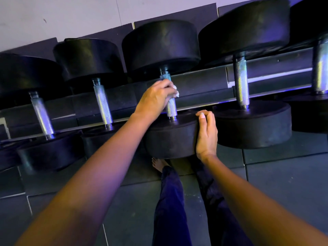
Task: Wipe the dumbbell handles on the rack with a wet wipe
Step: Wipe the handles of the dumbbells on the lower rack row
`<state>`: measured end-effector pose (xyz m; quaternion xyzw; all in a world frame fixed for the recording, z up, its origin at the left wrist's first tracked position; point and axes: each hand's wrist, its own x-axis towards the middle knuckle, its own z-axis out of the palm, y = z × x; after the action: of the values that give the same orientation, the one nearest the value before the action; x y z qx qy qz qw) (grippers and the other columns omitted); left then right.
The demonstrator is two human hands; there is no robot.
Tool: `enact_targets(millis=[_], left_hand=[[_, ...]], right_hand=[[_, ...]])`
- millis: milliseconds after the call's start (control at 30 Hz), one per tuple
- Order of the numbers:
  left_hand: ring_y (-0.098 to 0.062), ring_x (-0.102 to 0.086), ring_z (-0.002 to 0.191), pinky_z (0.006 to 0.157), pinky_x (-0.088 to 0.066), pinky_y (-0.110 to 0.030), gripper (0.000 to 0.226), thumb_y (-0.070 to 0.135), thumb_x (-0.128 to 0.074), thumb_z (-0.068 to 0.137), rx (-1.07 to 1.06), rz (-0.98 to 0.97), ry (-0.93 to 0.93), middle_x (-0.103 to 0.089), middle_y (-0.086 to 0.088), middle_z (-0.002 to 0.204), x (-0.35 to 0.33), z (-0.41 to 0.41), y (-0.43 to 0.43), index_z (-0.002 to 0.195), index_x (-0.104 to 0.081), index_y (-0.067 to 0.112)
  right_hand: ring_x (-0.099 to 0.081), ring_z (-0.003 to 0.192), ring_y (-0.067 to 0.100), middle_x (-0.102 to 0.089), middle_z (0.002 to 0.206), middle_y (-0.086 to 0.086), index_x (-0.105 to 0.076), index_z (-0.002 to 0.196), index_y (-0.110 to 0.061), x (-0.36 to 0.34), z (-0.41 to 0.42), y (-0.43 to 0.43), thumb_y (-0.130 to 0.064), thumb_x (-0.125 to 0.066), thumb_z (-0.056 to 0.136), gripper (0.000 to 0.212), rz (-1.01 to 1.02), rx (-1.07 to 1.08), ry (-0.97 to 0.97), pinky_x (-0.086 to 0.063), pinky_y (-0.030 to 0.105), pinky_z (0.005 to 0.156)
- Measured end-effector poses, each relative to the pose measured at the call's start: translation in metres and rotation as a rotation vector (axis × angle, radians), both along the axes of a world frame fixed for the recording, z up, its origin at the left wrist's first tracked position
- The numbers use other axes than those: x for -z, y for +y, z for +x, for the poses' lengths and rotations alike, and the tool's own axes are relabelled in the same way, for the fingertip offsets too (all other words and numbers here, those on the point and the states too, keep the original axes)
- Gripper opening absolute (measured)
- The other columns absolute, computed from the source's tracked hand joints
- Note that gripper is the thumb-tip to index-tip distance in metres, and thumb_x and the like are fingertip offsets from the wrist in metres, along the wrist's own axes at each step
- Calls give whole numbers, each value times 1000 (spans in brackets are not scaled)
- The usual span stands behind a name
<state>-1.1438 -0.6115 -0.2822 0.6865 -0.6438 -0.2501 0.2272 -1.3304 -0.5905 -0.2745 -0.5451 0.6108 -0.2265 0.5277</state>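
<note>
Several black dumbbells with knurled silver handles lie side by side on a dark rack (204, 82). My left hand (156, 98) grips the handle (171, 109) of the middle dumbbell, with a white wet wipe (176, 91) wrapped between fingers and metal. Only a small edge of the wipe shows past my fingers. My right hand (206, 134) rests on the right side of that dumbbell's near weight head (170, 139), thumb on its top edge, fingers loosely curled.
Neighbouring handles stand to the left (103, 103) (41, 114) and to the right (240, 80) (320, 68). A pale wall runs behind the rack. Dark rubber floor tiles (284, 183) lie below, with my legs and a bare foot (159, 165) under the rack.
</note>
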Motion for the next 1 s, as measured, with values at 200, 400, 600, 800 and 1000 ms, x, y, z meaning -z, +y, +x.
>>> enact_targets(millis=[200, 400, 600, 800, 1000], left_hand=[[-14, -54, 89, 82, -38, -18, 11, 8, -70, 75, 109, 77, 44, -61, -7, 97, 3, 13, 22, 86, -71, 7], [4, -55, 59, 63, -41, -12, 14, 3, -75, 68, -525, 133, 480, -65, 5, 72, 6, 4, 19, 75, -71, 14], [2, -57, 47, 55, -47, -11, 15, -10, -73, 68, -623, 449, 670, -64, 14, 51, -4, -7, 39, 82, -70, -5], [-7, -56, 53, 61, -51, -20, 17, -6, -61, 79, -992, 404, 1012, -62, -5, 66, -60, -19, 32, 75, -64, 10], [-1, -54, 42, 49, -49, -15, 22, -9, -56, 81, -923, 411, 1080, -61, 8, 47, -118, -34, 22, 71, -61, 10]], right_hand=[[-50, 87, -3, -53, 91, -8, -49, 91, -24, 0, 0, 1, -57, -26, 87, 40, 3, 6, 5, -35, 11, 77], [-49, 86, -3, -54, 91, -6, -49, 91, -21, 3, -1, 1, -56, -27, 88, 41, -18, 0, 17, -34, 9, 76], [-48, 86, 12, -51, 92, 3, -47, 89, -18, -9, 0, -5, -36, -34, 100, 24, 0, -95, 82, -33, 24, 79], [-52, 112, 24, -54, 121, 11, -59, 114, -5, -54, -2, -12, -26, -47, 98, 29, 132, -169, 204, -33, 23, 91], [-59, 102, 26, -65, 107, 12, -64, 105, -11, -111, -11, -13, -29, -54, 94, 23, 239, -242, 235, -43, 32, 85]])
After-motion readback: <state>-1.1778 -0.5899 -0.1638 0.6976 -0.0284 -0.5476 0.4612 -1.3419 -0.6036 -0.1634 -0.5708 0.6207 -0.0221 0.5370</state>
